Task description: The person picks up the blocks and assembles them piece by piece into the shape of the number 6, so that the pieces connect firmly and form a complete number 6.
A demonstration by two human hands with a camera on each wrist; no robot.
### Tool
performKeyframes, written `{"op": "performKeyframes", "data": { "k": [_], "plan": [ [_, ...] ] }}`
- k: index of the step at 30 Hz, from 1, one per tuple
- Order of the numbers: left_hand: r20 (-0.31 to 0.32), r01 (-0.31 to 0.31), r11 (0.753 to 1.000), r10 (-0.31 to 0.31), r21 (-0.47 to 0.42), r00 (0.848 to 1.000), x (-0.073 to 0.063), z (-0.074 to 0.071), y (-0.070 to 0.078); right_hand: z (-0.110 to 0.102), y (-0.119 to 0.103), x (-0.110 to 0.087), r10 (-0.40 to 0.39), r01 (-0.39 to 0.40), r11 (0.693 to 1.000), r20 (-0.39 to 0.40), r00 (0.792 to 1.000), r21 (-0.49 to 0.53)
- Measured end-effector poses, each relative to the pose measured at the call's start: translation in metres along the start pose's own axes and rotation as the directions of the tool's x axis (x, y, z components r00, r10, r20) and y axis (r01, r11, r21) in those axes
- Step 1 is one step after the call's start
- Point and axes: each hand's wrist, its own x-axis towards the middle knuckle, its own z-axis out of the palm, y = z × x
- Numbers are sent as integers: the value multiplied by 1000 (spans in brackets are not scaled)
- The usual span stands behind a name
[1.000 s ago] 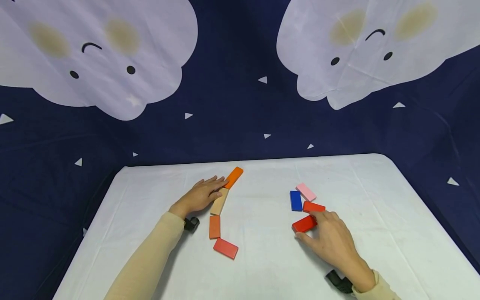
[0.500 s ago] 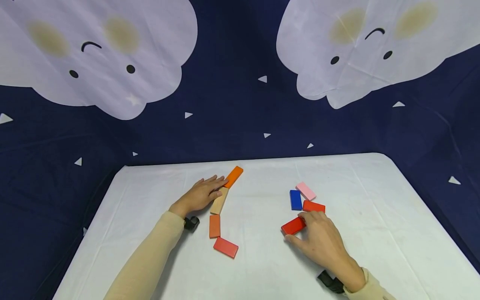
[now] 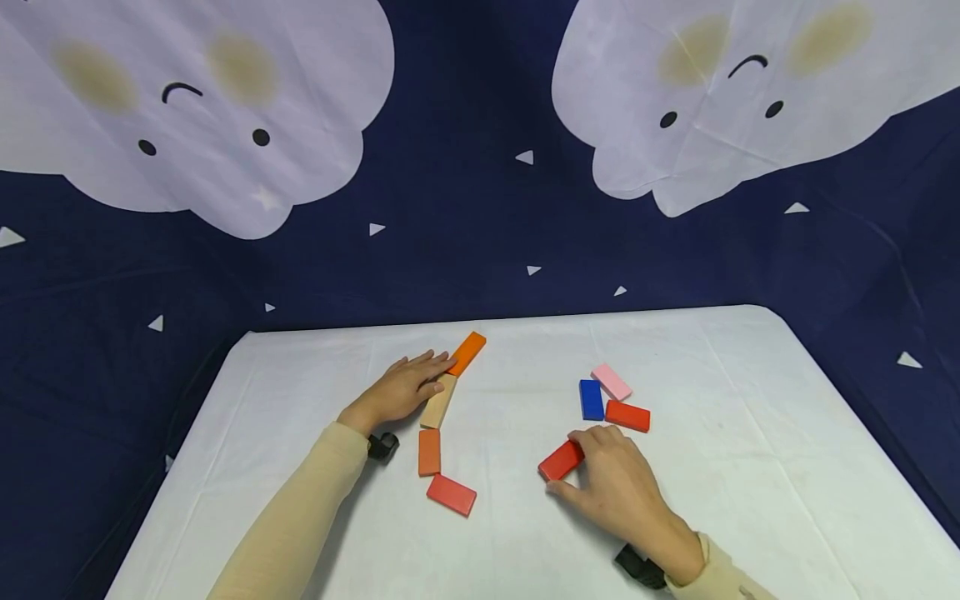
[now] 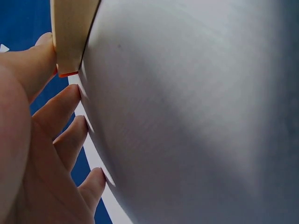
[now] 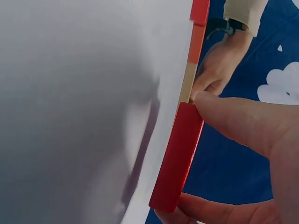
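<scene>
My right hand pinches a red block by its two ends between thumb and finger. In the right wrist view the red block shows a shadow beside it on the white cloth. My left hand lies palm down, fingers spread, at the upper end of a bent row. Its thumb meets the side of a plain wooden block, and its fingertips reach an orange block. Below the wooden block come a darker orange block and a light red block, ends close together.
Right of the middle lie a blue block, a pink block and another red block, grouped closely. The white-covered table ends against a dark blue cloth printed with clouds.
My right hand has carried the red block left and slightly toward the near side, away from the blue, pink and red group. My left hand and the row have stayed put.
</scene>
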Motion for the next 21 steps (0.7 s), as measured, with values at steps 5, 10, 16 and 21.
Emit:
{"op": "performKeyframes", "data": {
  "k": [5, 10, 16, 21],
  "plan": [
    [6, 11, 1000, -11, 3, 1000, 1, 0, -1, 3, -8, 3, -2, 3, 1000, 35, 999, -1],
    [6, 15, 1000, -15, 4, 1000, 1, 0, -1, 5, -16, 6, -3, 3, 1000, 67, 998, -1],
    [-6, 5, 1000, -5, -1, 1000, 1, 1, -1, 9, -25, 9, -22, 21, 1000, 86, 996, 11],
    [0, 6, 1000, -6, 4, 1000, 1, 0, -1, 11, -29, 10, -40, 38, 999, 97, 995, 24]
  ]
}}
